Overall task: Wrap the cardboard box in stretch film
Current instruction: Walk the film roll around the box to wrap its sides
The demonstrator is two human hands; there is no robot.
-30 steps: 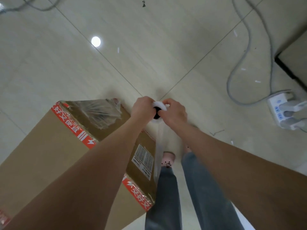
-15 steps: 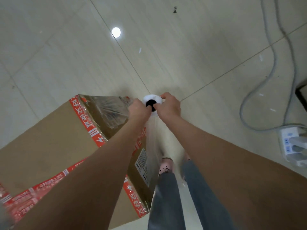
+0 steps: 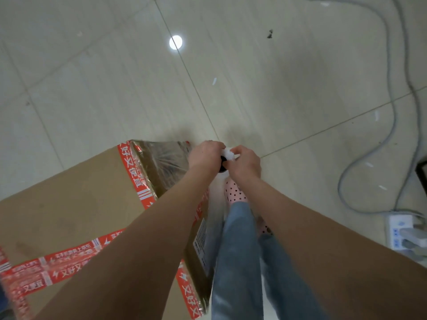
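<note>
Your left hand (image 3: 203, 155) and right hand (image 3: 246, 165) meet above the far right corner of the cardboard box (image 3: 80, 204). Both are curled round the top end of the stretch film roll (image 3: 227, 156), whose white rim and dark core show between them. The box stands on the tiled floor (image 3: 288, 88) at your left, with red tape (image 3: 136, 172) along its edges. Film (image 3: 165, 159) clings to its far face and seems to run down its right face, though your forearms hide much there. Your 2 jeans legs (image 3: 235, 262) stand just beside that face. A grey cable (image 3: 392, 125) loops to a power strip (image 3: 399, 229) well apart on the right.
</note>
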